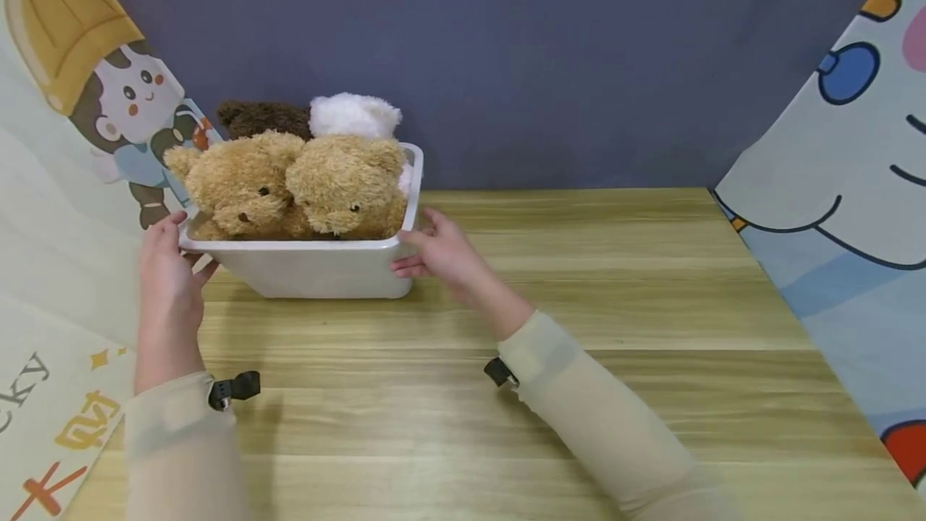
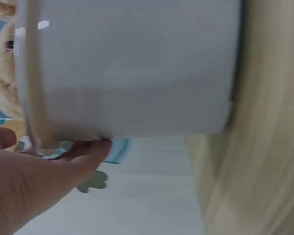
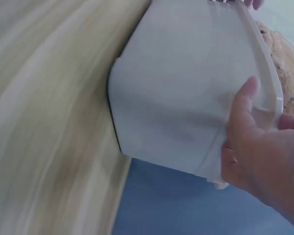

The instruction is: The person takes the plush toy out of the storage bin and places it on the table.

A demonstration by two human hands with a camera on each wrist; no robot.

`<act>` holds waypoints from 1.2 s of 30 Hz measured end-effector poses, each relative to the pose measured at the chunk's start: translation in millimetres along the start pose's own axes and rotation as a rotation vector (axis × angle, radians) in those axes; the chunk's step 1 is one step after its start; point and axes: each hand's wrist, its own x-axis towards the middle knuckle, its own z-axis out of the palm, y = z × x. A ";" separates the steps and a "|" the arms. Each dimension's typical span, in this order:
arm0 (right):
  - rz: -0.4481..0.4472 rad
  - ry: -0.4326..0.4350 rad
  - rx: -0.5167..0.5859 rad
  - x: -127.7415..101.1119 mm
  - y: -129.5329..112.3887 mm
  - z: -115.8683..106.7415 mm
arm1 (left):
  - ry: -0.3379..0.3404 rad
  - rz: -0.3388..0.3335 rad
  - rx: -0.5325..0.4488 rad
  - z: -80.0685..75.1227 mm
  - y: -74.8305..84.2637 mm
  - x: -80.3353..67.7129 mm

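Note:
A white plastic storage bin [image 1: 333,268] stands at the back left of the table. Several plush bears fill it: two tan bears [image 1: 242,179] in front, a dark brown bear [image 1: 268,117] and a white bear [image 1: 354,115] behind. At its left end my left hand [image 1: 168,280] grips the rim; the left wrist view shows the thumb [image 2: 83,159] against the bin's end. My right hand [image 1: 443,252] holds the right end by its rim, and in the right wrist view its thumb [image 3: 245,100] lies along the bin's wall. The fingers behind the rim are partly hidden.
Wood-grain table [image 1: 579,288] extends to the right and in front of the bin. A dark blue panel [image 1: 521,63] rises behind. Printed cartoon panels [image 1: 65,207] flank the table on the left and right. Both sleeves carry a black wrist device [image 1: 235,388].

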 end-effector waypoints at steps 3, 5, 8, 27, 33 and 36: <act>-0.027 0.013 0.054 1.5 4.6 0.1 | -0.061 -0.010 -0.055 -2.3 -8.5 5.6; -0.035 0.014 0.098 1.6 5.9 -0.5 | -0.122 -0.005 -0.010 -4.1 -13.3 8.0; -0.036 0.008 0.177 2.3 6.0 0.8 | -0.206 0.020 0.124 -8.2 -18.3 9.6; -0.189 0.110 0.291 6.9 15.0 13.1 | -0.183 0.158 0.575 -16.2 -23.9 12.2; -0.176 0.120 0.320 5.8 14.8 14.2 | -0.199 0.173 0.611 -20.3 -25.1 14.8; -0.166 0.132 0.318 4.1 14.8 15.5 | -0.200 0.180 0.629 -22.1 -26.0 15.6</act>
